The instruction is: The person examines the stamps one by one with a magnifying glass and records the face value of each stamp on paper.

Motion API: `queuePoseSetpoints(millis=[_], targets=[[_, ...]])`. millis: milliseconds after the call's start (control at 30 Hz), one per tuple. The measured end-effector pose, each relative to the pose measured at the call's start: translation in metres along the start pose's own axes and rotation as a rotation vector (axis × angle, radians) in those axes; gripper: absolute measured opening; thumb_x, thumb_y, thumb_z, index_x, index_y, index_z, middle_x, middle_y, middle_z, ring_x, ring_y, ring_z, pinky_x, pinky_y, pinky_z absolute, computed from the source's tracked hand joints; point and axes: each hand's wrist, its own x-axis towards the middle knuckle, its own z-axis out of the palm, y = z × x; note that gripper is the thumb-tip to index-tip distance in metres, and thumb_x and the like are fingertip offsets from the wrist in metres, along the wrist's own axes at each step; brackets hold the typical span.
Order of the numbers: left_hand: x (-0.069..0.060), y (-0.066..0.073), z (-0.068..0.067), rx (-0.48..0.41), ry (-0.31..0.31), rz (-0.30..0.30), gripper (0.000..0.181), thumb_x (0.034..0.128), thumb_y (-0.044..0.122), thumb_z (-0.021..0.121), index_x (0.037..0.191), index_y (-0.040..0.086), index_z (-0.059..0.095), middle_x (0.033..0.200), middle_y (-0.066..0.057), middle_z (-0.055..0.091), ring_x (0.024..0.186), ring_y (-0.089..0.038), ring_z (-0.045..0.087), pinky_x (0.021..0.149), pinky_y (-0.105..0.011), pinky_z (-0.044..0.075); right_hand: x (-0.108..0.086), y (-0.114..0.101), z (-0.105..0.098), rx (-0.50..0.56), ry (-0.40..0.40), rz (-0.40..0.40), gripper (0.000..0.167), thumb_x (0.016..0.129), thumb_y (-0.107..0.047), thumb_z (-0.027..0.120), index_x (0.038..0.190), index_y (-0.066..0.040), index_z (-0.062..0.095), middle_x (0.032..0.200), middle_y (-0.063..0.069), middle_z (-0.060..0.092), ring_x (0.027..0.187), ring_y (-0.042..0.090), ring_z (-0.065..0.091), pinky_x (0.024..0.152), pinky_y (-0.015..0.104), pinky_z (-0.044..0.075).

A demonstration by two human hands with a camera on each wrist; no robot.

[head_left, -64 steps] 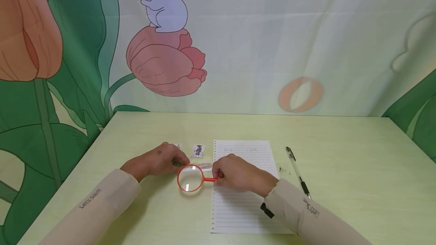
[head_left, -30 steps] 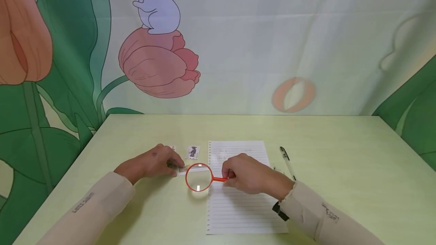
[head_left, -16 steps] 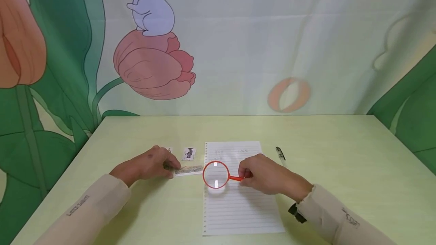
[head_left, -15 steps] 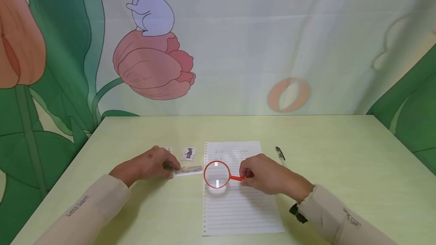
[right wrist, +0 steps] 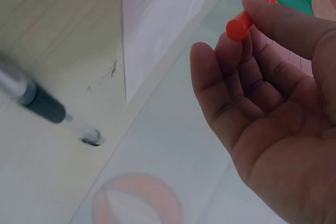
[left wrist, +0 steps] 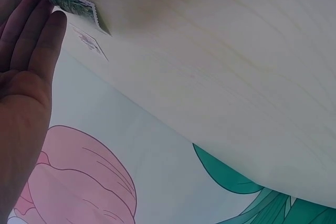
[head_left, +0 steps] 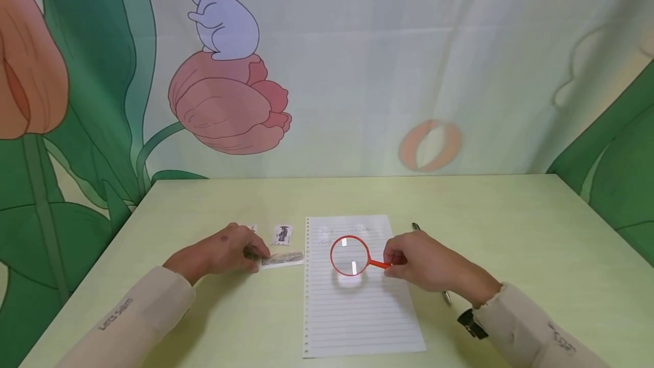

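My right hand (head_left: 426, 260) pinches the handle of a red-rimmed magnifying glass (head_left: 349, 255), whose lens hovers above a lined sheet of paper (head_left: 357, 322). In the right wrist view, the handle's end (right wrist: 239, 26) sits between thumb and fingertips. My left hand (head_left: 225, 251) pinches the left end of a long stamp (head_left: 283, 260) lying left of the sheet. The left wrist view has part of a perforated green stamp (left wrist: 71, 2) at the fingertips, tilted off the table. Behind it lies a smaller stamp with a dark figure (head_left: 282, 235).
Another stamp (head_left: 252, 228) is mostly hidden behind the left hand. A pen (head_left: 447, 298) lies right of the sheet, partly under the right forearm. Faint handwriting marks the sheet's top. A printed curtain (head_left: 347, 72) hangs behind the table (head_left: 511, 231).
The right hand has carried the magnifying glass rightward, from over the long stamp's front edge to above the paper. The left hand stays at the long stamp. The view has shifted slightly.
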Motion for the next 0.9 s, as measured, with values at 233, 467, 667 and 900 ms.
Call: queuePoseSetpoints(millis=[233, 467, 667, 900], targets=[[-0.001, -0.002, 0.002, 0.0, 0.0, 0.012, 0.028, 0.0806, 0.0, 0.081, 0.106, 0.011, 0.078, 0.101, 0.003, 0.071, 0.09, -0.015, 0.059, 0.081, -0.029, 0.054, -0.009, 0.01, -0.002, 0.019, 0.013, 0.024, 0.014, 0.087, -0.008, 0.076, 0.082, -0.013, 0.064, 0.069, -0.01, 0.056, 0.063, 0.006, 0.049, 0.06, 0.023, 0.045], [-0.001, -0.004, 0.002, -0.004, -0.003, 0.04, 0.028, 0.0808, -0.001, 0.081, 0.106, 0.01, 0.078, 0.103, 0.003, 0.071, 0.091, -0.014, 0.06, 0.082, -0.03, 0.054, -0.019, 0.019, -0.006, 0.024, 0.023, 0.069, 0.011, 0.087, -0.006, 0.074, 0.084, -0.013, 0.066, 0.07, -0.009, 0.056, 0.065, 0.008, 0.05, 0.061, 0.023, 0.045], [-0.001, -0.004, 0.002, 0.007, 0.003, 0.042, 0.028, 0.0812, 0.001, 0.081, 0.107, 0.011, 0.078, 0.104, 0.003, 0.071, 0.092, -0.014, 0.06, 0.083, -0.03, 0.054, -0.028, 0.024, -0.012, 0.041, 0.021, 0.123, 0.01, 0.088, -0.007, 0.074, 0.085, -0.013, 0.065, 0.072, -0.007, 0.059, 0.066, 0.01, 0.052, 0.062, 0.024, 0.046], [-0.001, -0.003, 0.0, 0.022, 0.009, 0.057, 0.028, 0.0808, 0.002, 0.081, 0.107, 0.012, 0.078, 0.104, 0.003, 0.071, 0.093, -0.014, 0.06, 0.083, -0.031, 0.054, -0.037, 0.033, -0.017, 0.047, 0.029, 0.182, 0.011, 0.088, -0.008, 0.075, 0.084, -0.013, 0.065, 0.074, -0.006, 0.061, 0.068, 0.012, 0.053, 0.062, 0.025, 0.046]])
